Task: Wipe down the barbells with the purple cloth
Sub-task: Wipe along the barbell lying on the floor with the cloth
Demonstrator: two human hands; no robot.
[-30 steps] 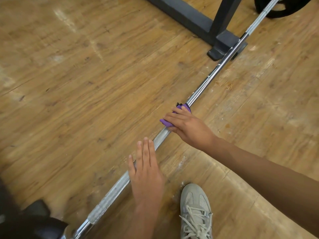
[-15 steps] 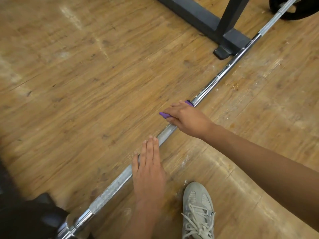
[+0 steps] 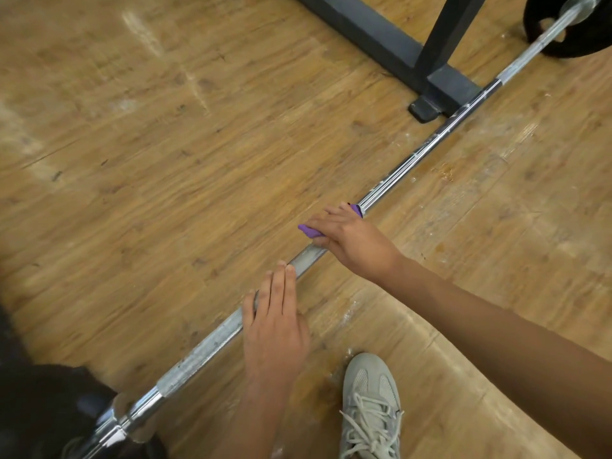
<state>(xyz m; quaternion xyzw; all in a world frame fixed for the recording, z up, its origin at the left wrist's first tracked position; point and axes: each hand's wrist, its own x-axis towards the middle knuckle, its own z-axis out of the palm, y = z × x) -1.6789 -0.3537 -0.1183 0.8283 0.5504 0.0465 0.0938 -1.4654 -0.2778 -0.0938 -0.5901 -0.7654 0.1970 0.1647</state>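
Note:
A long steel barbell (image 3: 414,164) lies diagonally on the wooden floor, from lower left to upper right. My right hand (image 3: 351,236) grips a purple cloth (image 3: 308,230) wrapped over the bar near its middle; only the cloth's two ends show past my fingers. My left hand (image 3: 275,319) rests flat on the knurled part of the bar just below, with straight fingers, a short gap from the right hand.
A dark rack base (image 3: 381,38) with an upright stands at the top, its foot touching the bar. Black weight plates sit at the bar's far end (image 3: 569,38) and near end (image 3: 43,402). My grey shoe (image 3: 367,402) is beside the bar.
My right hand with the cloth has slid a little down the bar toward my left hand. The left hand stays flat on the bar, having edged slightly up it.

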